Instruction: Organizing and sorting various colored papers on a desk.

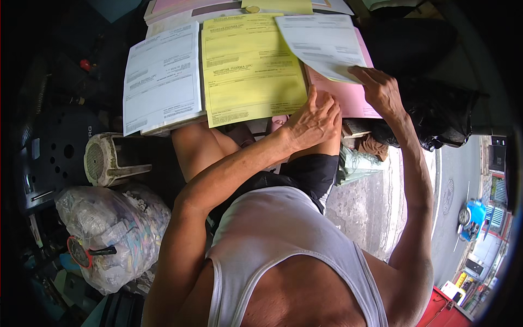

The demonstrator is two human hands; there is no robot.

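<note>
Three stacks of printed form sheets lie side by side before me: white sheets (163, 81) at the left, yellow sheets (249, 90) in the middle and pink sheets (351, 98) at the right. My right hand (380, 88) pinches the lower right corner of a white sheet (322, 43), which is lifted and curved over the pink stack; a yellow edge shows under it. My left hand (316, 118) rests with bent fingers at the near left edge of the pink stack, beside the yellow sheets. Its fingertips seem to touch the paper; no held thing shows.
A small round yellowish object (252, 9) lies beyond the yellow stack. To the left stand a plastic stool (96, 161) and a clear bag of paper scraps (118, 241). Black plastic bags (441, 110) are at the right, near a street with a blue vehicle (474, 220).
</note>
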